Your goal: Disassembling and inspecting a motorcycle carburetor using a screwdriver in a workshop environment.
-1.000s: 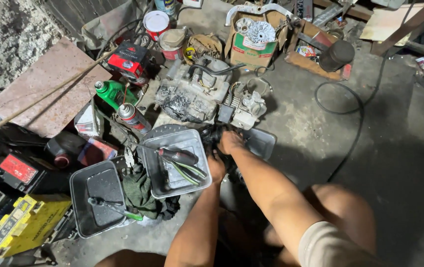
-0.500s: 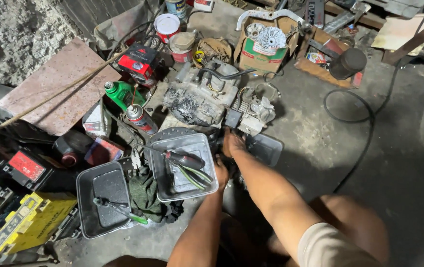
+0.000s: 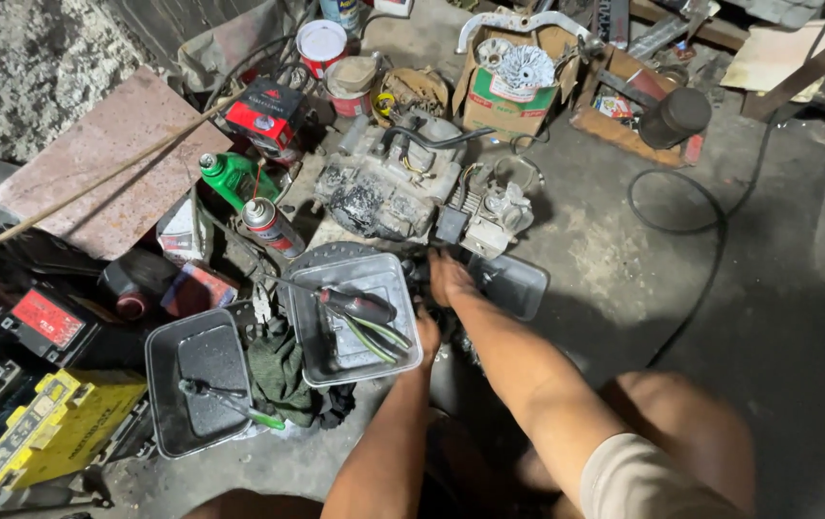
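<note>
Both my hands reach into a dark gap between two metal trays on the floor. My left hand [image 3: 426, 333] sits against the right rim of the middle tray [image 3: 308, 358], which holds a red-handled screwdriver [image 3: 359, 306] and green-handled tools. My right hand [image 3: 449, 278] lies with its fingers pointing at the greasy engine [image 3: 395, 185], on a dark part beside a smaller tray [image 3: 511, 284]. Shadow hides the fingers' grip.
Another tray [image 3: 164, 384] with a green-handled screwdriver lies left of a dark rag [image 3: 278, 370]. A spray can [image 3: 271, 227], green bottle [image 3: 233, 177], batteries [image 3: 39, 319], yellow case [image 3: 37, 434], cardboard box [image 3: 511, 88] and black cable [image 3: 683, 223] surround the spot.
The view has tilted, so everything sits lower in the frame. My hands stay at the same dark spot between the trays, the right hand slightly further toward the engine.
</note>
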